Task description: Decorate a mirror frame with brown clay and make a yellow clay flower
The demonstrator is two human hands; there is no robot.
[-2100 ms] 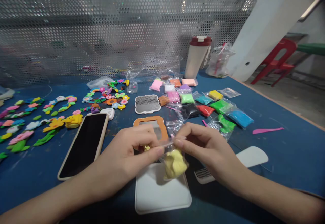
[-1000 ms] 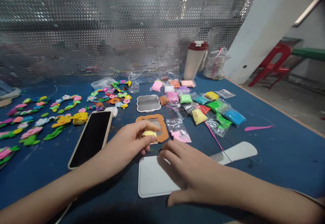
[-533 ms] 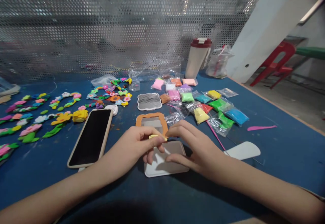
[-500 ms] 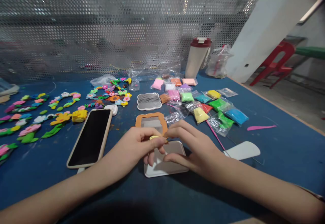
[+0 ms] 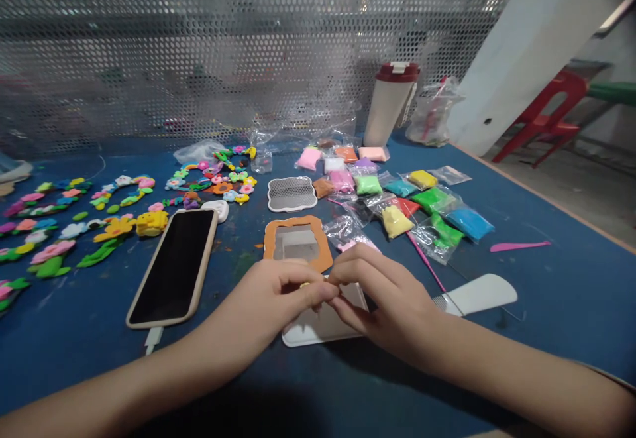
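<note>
My left hand (image 5: 283, 295) pinches a small piece of pale yellow modelling clay (image 5: 305, 285), mostly hidden by the fingers. Thumb and fingers of my right hand (image 5: 377, 285) close at the same spot, touching the left fingertips. Beneath both hands lies a white rounded tray-like board (image 5: 313, 332), partly covered. Just beyond them is a mirror frame covered in orange-brown clay (image 5: 322, 249), flat on the table. Farther back stands a small mirror with a white wavy rim (image 5: 291, 209).
A phone (image 5: 173, 269) with a cable lies left, near colourful clay flower pieces (image 5: 119, 229). To the right are bags of coloured clay (image 5: 368, 185), a pink stick (image 5: 427, 262), a white comb-like tool (image 5: 484, 293) and a pink knife (image 5: 519, 246). A tumbler (image 5: 390, 107) stands behind.
My right fingers have come together against the left fingertips, and the yellow clay is now more hidden. The view has shifted slightly, showing more of the orange-brown frame.
</note>
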